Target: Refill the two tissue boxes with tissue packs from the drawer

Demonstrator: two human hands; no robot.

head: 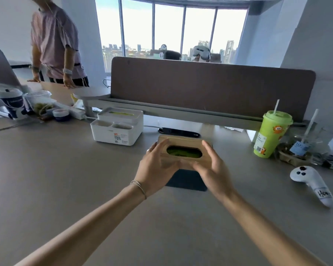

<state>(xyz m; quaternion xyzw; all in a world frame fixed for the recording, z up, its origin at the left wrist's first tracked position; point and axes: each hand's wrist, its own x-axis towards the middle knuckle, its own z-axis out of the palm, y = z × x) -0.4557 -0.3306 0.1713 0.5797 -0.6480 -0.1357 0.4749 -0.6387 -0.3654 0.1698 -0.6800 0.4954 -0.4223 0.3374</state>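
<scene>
I've got the wooden tissue box gripped by my left hand and right hand, just right of the white tissue box. Green shows in both slots, so probably the final step; next, lower it squarely onto the worktop.

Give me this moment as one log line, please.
both hands: left, right grip wooden lid | green pack inside | white box filled
</scene>
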